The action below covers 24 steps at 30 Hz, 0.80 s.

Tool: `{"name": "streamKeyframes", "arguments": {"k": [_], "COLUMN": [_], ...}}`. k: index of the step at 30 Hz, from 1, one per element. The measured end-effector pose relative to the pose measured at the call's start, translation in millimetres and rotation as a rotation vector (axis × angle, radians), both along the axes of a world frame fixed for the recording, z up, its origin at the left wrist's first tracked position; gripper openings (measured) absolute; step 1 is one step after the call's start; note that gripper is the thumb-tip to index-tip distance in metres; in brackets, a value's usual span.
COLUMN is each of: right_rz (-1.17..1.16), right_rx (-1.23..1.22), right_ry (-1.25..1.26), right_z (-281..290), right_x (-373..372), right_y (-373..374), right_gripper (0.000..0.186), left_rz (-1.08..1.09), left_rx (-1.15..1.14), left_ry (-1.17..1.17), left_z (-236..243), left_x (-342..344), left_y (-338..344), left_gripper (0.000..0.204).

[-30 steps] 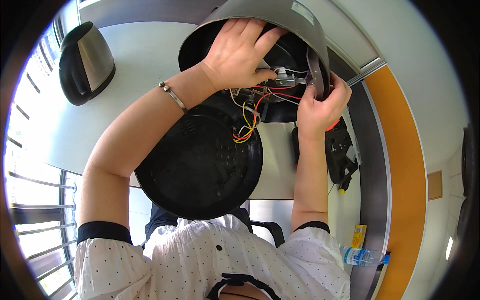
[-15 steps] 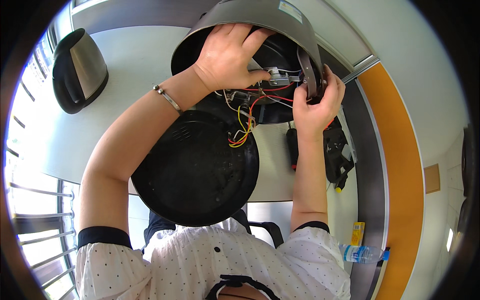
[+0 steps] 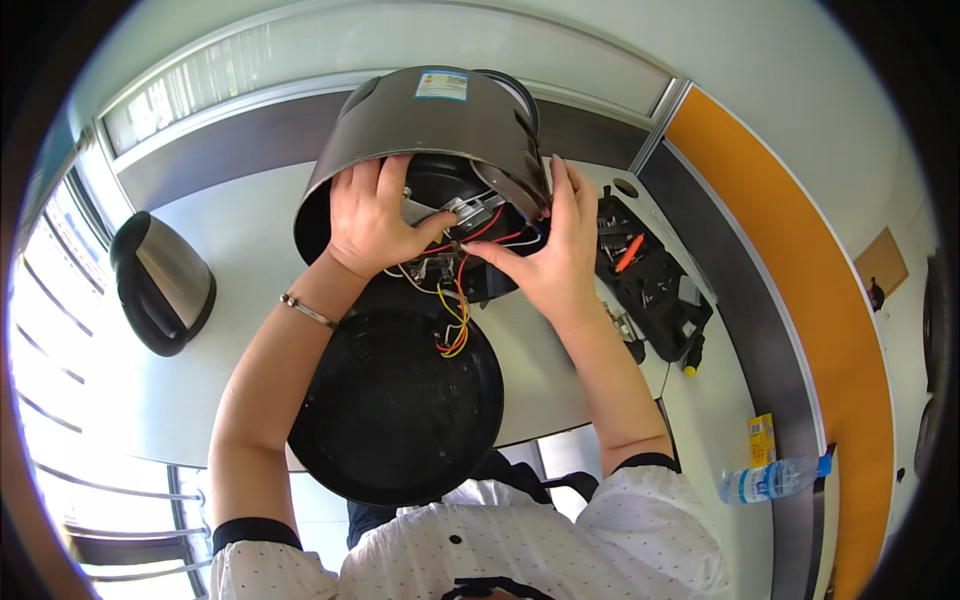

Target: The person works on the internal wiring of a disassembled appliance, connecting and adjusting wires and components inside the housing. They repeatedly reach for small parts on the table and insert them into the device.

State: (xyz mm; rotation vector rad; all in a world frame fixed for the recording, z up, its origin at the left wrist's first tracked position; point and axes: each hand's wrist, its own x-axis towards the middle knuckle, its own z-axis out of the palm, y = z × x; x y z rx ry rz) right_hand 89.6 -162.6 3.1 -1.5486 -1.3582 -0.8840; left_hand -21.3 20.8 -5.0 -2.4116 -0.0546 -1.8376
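Note:
A deep round grey-brown appliance housing lies tipped with its open side toward me, showing a black inside. My left hand reaches in under its rim, fingertips hidden, thumb stretched to a silver metal bracket. At the right edge my right hand straddles the rim, its fingers up along the outside and its thumb inward near the red wires. Yellow, red and white wires run down to a round black pan-like part, which leans at the table's front edge close to my body.
A steel and black kettle stands at the left. On the right lies an open black tool case with an orange-handled tool. Nearer on that side are a yellow box and a water bottle. A partition borders the table.
My view has shifted, so the housing sits lower and farther left in it. My right hand's fingers have straightened along the housing's outside, and its thumb now points inward toward the wires.

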Motion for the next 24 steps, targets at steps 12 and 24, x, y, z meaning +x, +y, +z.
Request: {"name": "streamKeyframes", "arguments": {"k": [12, 24], "right_rz": [-0.226, -0.363], "right_rx": [0.077, 0.038], "right_ry": [-0.092, -0.203], "right_z": [-3.0, -4.6], "right_x": [-14.0, -17.6], "right_y": [15.1, 21.4], "right_gripper": [0.099, 0.099], "left_rz": [0.022, -0.046], "left_rx": [0.056, -0.026], "left_ry": [-0.052, -0.055], "left_z": [-0.9, -2.5], "left_x": [0.1, 0.8], "left_y": [3.3, 2.2], "left_gripper": [0.079, 0.076]}}
